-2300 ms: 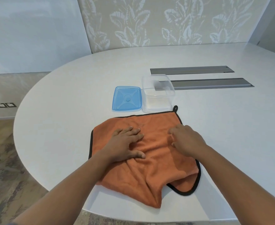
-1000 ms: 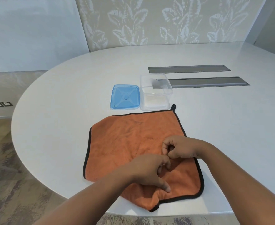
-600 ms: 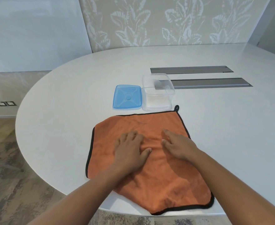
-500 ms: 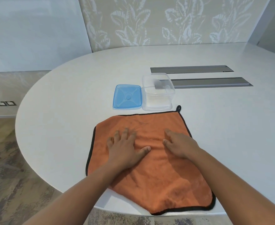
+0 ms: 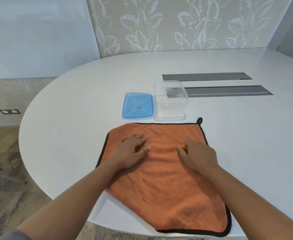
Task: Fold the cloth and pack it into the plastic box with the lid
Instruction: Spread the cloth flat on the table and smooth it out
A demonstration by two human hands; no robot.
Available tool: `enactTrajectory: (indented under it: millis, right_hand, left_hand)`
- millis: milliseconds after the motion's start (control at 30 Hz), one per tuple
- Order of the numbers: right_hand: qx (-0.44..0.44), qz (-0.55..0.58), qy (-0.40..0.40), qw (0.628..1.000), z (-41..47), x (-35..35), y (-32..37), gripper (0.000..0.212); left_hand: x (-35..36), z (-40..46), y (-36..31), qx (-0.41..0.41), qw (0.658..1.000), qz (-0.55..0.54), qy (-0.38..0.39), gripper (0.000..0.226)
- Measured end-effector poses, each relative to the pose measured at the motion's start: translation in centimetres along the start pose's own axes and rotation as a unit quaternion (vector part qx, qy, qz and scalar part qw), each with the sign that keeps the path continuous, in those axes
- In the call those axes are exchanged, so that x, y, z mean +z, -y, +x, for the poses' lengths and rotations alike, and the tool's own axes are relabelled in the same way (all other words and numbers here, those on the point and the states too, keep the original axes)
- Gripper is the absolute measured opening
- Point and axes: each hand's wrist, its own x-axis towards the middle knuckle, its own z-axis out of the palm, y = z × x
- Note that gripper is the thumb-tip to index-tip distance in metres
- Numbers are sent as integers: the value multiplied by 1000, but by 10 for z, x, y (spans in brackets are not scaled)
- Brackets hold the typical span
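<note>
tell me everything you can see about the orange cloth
The cloth is orange, fuzzy like microfibre, with a black stitched border and a small black hanging loop at its far right corner. It lies spread open and unfolded on the white table, mostly flat with soft wrinkles, and its near edge reaches the table's rim. The left hand and the right hand press palm down on its far half. Its far edge lies just short of the clear box and the blue lid.

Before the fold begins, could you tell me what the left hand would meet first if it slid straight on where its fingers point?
Probably the clear box, though the blue lid lies close beside that line.
</note>
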Motion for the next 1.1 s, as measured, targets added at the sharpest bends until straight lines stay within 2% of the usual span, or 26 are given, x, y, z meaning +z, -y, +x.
enactTrajectory:
  millis: [33, 100, 167, 200, 267, 367, 500, 567, 667, 767, 867, 1001, 1101]
  right_hand:
    - [1, 14, -25, 1000, -2, 4, -2, 35]
    - [4, 33, -51, 998, -3, 9, -5, 34]
    - [5, 39, -61, 997, -1, 12, -7, 31]
    - [6, 40, -64, 997, 0, 13, -7, 30]
    - [11, 39, -63, 997, 2, 14, -8, 29]
    - [14, 37, -62, 997, 3, 16, -9, 28]
    - [13, 34, -69, 997, 5, 17, -10, 28]
    - [12, 35, -69, 997, 5, 18, -11, 28]
    - [10, 38, -73, 997, 7, 18, -12, 28]
    - [6, 43, -71, 997, 8, 19, -12, 27]
    - [3, 42, -69, 997, 10, 18, -13, 26]
    - [7, 46, -68, 997, 13, 16, -12, 25]
    - [11, 43, -66, 997, 14, 16, -12, 24]
  left_hand:
    - [-2, 0, 1, -4, 998, -35, -53, 71]
    - [-3, 2, 3, -41, 982, -19, -185, 51]
    - [-7, 6, 6, -135, 956, 17, -262, 48]
    - [-11, 10, 7, -187, 947, 13, -260, 52]
    - [-21, 17, 11, -282, 936, -1, -212, 56]
    - [-32, 26, 22, -335, 929, 7, -158, 44]
    - [-49, 38, 32, -343, 933, -40, -105, 45]
    - [-54, 40, 31, -322, 938, -79, -103, 39]
    - [-56, 38, 28, -262, 928, -208, -166, 35]
    - [-53, 37, 29, -213, 913, -272, -216, 46]
    - [-47, 38, 36, -181, 927, -250, -213, 54]
    - [-38, 37, 50, -135, 966, -151, -159, 61]
    - [-36, 37, 57, -169, 975, -65, -131, 65]
